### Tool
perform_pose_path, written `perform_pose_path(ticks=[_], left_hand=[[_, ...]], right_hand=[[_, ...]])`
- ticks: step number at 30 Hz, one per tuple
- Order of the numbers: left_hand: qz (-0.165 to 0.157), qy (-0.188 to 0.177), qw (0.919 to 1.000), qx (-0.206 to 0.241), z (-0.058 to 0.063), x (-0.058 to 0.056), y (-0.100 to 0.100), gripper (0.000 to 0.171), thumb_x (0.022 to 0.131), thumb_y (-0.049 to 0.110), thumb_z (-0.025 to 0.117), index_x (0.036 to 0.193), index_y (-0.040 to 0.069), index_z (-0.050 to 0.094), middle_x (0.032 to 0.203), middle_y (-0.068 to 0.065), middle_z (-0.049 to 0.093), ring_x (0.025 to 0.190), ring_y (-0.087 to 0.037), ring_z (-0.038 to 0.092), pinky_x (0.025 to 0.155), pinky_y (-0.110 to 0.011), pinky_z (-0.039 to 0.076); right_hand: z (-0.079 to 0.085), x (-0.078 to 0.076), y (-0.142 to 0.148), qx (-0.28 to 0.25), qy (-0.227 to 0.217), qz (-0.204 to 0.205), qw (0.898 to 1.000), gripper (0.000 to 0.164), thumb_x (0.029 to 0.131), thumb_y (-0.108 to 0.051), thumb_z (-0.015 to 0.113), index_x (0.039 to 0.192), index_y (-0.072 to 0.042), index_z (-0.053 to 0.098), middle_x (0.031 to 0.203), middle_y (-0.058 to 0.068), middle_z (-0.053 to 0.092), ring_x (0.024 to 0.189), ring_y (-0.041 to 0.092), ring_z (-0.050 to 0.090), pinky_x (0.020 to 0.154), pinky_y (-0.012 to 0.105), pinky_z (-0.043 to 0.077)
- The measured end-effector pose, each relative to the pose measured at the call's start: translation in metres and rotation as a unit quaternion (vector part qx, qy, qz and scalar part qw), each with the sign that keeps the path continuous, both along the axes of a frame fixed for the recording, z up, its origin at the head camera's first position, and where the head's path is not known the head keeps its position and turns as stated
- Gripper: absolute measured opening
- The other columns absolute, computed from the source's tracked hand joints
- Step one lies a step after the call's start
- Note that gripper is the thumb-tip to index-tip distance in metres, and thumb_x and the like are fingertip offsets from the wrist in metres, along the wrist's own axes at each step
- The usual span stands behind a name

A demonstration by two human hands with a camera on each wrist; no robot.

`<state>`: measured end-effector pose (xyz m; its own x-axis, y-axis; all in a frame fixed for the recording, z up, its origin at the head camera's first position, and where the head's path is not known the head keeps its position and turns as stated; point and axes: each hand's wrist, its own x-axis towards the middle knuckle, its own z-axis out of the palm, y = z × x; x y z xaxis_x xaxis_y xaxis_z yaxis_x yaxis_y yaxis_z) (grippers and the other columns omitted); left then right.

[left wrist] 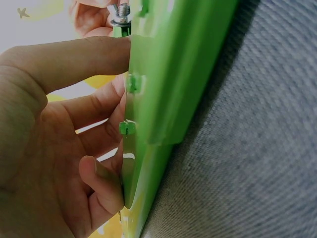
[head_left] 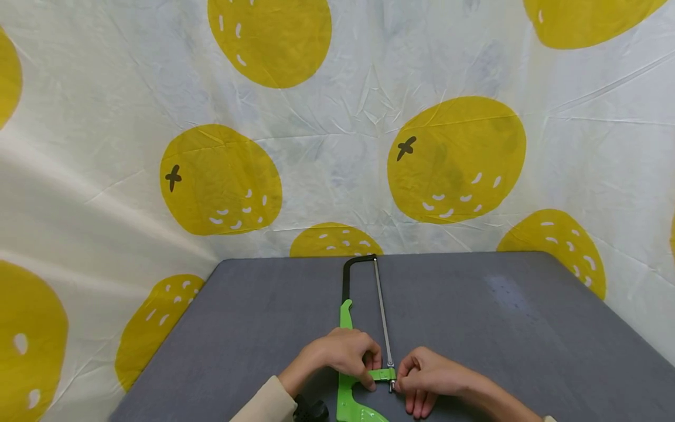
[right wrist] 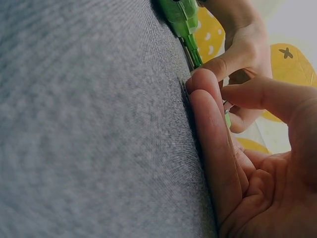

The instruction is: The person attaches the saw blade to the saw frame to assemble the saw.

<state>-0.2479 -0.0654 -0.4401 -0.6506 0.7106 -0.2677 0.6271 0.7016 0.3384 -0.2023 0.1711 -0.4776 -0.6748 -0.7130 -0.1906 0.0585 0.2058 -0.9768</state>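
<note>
A hacksaw [head_left: 345, 316] with a green handle and a black front frame lies on the grey table, its long thin blade [head_left: 382, 313] to the right of the frame. My left hand [head_left: 349, 351] holds the green frame near the handle, thumb and fingers on either side of it in the left wrist view. At the blade's near end, my right hand [head_left: 429, 375] pinches the wing nut on the threaded tension bolt [left wrist: 123, 10] between thumb and index finger. Its other fingers rest low against the tabletop in the right wrist view, and they partly hide the nut.
The grey table [head_left: 274, 299] meets a pale cloth backdrop [head_left: 337, 164] with yellow fruit prints at its back edge and left side. A dark object [head_left: 311, 410] sits beside the left sleeve, and a pale smudge [head_left: 508, 293] marks the table at the right.
</note>
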Motion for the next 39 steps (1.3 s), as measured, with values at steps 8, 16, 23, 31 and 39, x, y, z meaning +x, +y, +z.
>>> perform_pose_path(ticks=[8,16,23,31,39], left_hand=[[-0.005,0.000,1.0000,0.002,-0.0007,-0.0008,0.0003,0.019,0.081,0.037,0.087,0.085,0.034,0.068,0.073,0.021,0.059,0.062,0.002,0.054,0.058,-0.021,0.045],[-0.004,0.002,1.0000,0.003,-0.0008,0.0002,-0.0001,0.019,0.081,0.037,0.087,0.084,0.034,0.068,0.072,0.021,0.059,0.061,0.001,0.054,0.057,-0.021,0.044],[-0.004,-0.001,1.0000,0.003,-0.0003,0.0009,-0.0006,0.019,0.082,0.036,0.087,0.085,0.034,0.068,0.072,0.021,0.059,0.061,0.001,0.054,0.057,-0.021,0.045],[-0.007,-0.002,1.0000,0.006,-0.0013,-0.0004,-0.0006,0.019,0.081,0.036,0.086,0.085,0.034,0.068,0.071,0.021,0.059,0.061,0.001,0.054,0.056,-0.022,0.044],[-0.005,0.004,1.0000,0.002,0.0002,0.0000,0.0001,0.020,0.081,0.036,0.087,0.084,0.034,0.067,0.071,0.021,0.058,0.060,0.001,0.053,0.056,-0.022,0.044]], right_hand=[[-0.0017,-0.0010,0.0008,0.000,0.000,0.001,1.000,0.012,0.090,-0.010,0.063,0.093,0.000,0.069,0.063,-0.001,0.070,0.051,0.002,0.067,0.047,0.020,0.054],[-0.0034,-0.0003,0.0002,-0.004,0.006,0.002,1.000,0.008,0.088,-0.006,0.062,0.092,0.000,0.067,0.062,-0.001,0.070,0.051,0.003,0.066,0.046,0.020,0.053],[-0.0044,-0.0010,0.0000,-0.010,0.006,0.006,1.000,0.006,0.088,-0.004,0.062,0.092,0.000,0.065,0.063,-0.001,0.070,0.051,0.002,0.066,0.047,0.020,0.053],[-0.0042,-0.0022,0.0005,-0.016,0.004,0.013,1.000,0.006,0.088,-0.003,0.061,0.092,0.000,0.065,0.063,-0.002,0.069,0.051,0.002,0.066,0.047,0.020,0.053],[-0.0040,-0.0035,0.0013,-0.020,-0.004,0.018,1.000,0.006,0.090,-0.003,0.061,0.092,0.000,0.066,0.063,-0.003,0.069,0.051,0.001,0.066,0.047,0.020,0.053]])
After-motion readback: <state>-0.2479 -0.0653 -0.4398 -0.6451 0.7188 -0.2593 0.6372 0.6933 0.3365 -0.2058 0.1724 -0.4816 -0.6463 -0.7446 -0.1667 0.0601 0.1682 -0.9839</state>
